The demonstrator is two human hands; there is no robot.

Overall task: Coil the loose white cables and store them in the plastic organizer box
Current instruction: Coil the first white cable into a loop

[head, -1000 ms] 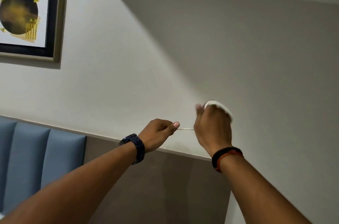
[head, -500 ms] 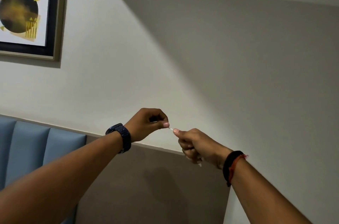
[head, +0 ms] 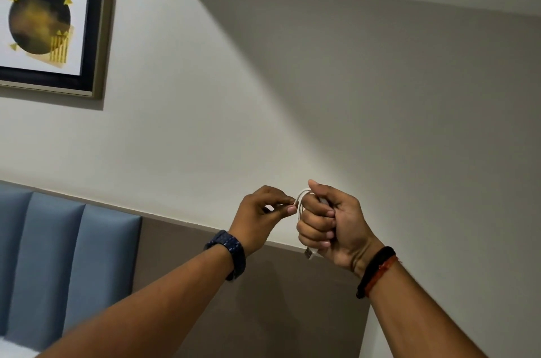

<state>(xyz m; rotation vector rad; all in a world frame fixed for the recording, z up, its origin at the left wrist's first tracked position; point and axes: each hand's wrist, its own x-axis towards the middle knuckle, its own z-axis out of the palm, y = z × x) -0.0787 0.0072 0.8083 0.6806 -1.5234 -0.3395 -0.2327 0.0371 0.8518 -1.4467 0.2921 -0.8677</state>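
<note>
A white cable [head: 299, 202] is wound around the fingers of the right hand [head: 330, 226], which is curled into a fist over the loops, a USB plug [head: 309, 253] poking out below it. The free end is pinched between thumb and forefinger of the left hand [head: 263, 211], just beside the coil. Coiling is judged nearly finished; the organizer box is not seen, so storing remains undone.
</note>
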